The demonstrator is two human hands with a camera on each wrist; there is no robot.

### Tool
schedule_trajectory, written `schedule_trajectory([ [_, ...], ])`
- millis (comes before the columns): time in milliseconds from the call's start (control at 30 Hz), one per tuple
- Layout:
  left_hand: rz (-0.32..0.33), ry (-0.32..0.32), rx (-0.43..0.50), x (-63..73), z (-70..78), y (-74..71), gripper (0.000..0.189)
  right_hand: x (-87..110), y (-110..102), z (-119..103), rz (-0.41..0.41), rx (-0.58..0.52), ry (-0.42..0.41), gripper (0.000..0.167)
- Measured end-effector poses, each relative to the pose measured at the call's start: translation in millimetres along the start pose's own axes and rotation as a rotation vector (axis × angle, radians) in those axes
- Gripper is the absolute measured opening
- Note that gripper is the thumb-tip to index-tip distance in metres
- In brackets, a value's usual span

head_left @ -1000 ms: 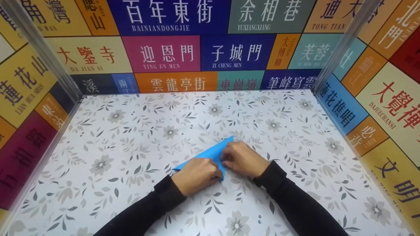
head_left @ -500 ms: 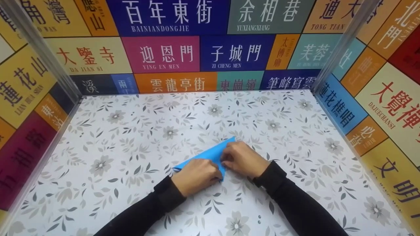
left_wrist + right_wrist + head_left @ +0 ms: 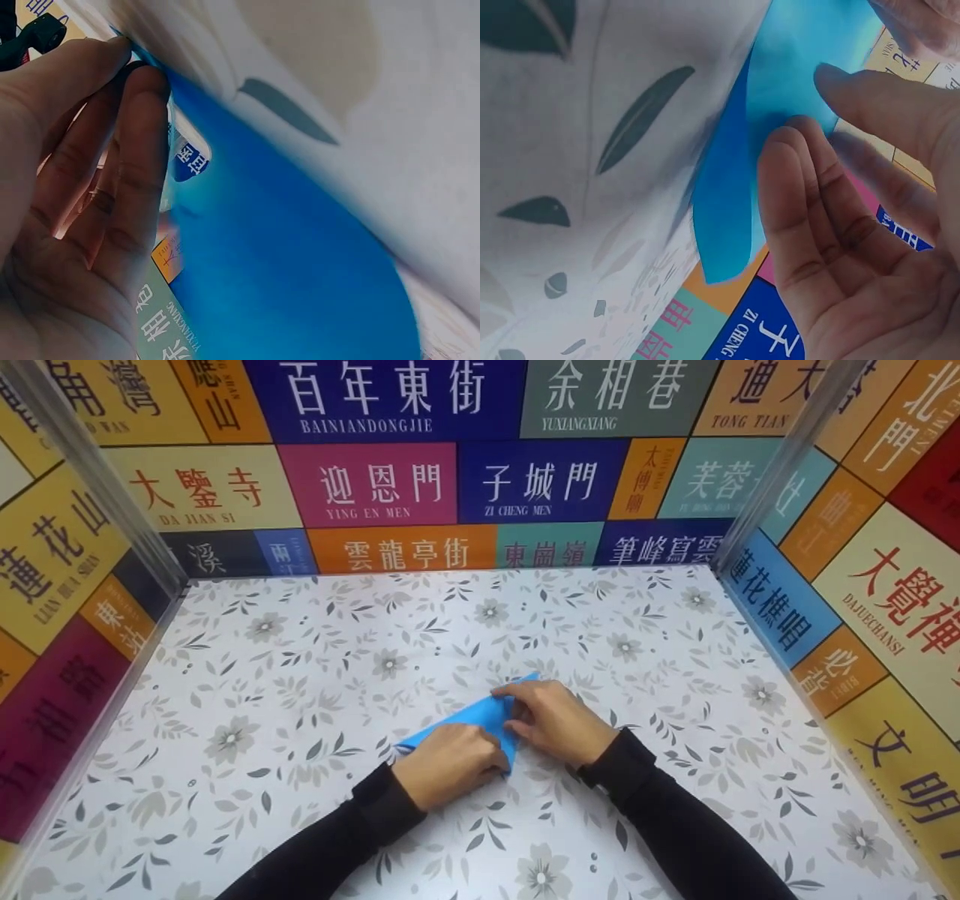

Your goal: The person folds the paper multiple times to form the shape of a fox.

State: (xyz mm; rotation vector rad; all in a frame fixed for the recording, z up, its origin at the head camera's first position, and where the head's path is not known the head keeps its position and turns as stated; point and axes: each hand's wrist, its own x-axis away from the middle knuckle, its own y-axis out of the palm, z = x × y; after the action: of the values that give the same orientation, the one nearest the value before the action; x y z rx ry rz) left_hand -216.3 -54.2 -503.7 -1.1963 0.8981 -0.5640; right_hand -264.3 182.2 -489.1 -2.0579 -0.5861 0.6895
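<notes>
A folded piece of blue paper (image 3: 474, 717) lies on the patterned tabletop, roughly triangular, one point facing away to the right. At its near corner my left hand (image 3: 450, 761) pinches it between thumb and index finger, as the left wrist view also shows beside the blue sheet (image 3: 277, 232). My right hand (image 3: 561, 721) touches the paper's right part with extended fingers. In the right wrist view those fingers (image 3: 784, 202) press on the sheet, the thumb standing apart from them. A folded flap (image 3: 724, 202) of the paper shows there. Part of the paper is hidden under both hands.
The tabletop (image 3: 315, 652) has a white covering with grey flowers and leaves. Panels with coloured sign blocks (image 3: 367, 484) enclose it at the back and on both sides, with clear corner strips (image 3: 772, 457) where they meet.
My right hand's fingers have uncurled and reached up and left across the paper toward its far edge. My left hand keeps its place at the near corner.
</notes>
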Motion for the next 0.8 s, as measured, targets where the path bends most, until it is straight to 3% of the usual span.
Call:
schedule_trajectory([
  [100,-0.001,0.001,-0.003,0.1,0.1,0.3,0.01,0.6,0.5,1.4,-0.002,0.003,0.018,0.053],
  [400,0.001,0.01,-0.017,0.1,2.0,-2.5,0.01,1.8,1.6,2.8,0.006,0.009,0.018,0.041],
  [800,-0.016,-0.001,0.028,-1.1,-1.2,-1.3,0.01,-0.4,1.4,3.6,-0.007,0.027,0.035,0.039],
])
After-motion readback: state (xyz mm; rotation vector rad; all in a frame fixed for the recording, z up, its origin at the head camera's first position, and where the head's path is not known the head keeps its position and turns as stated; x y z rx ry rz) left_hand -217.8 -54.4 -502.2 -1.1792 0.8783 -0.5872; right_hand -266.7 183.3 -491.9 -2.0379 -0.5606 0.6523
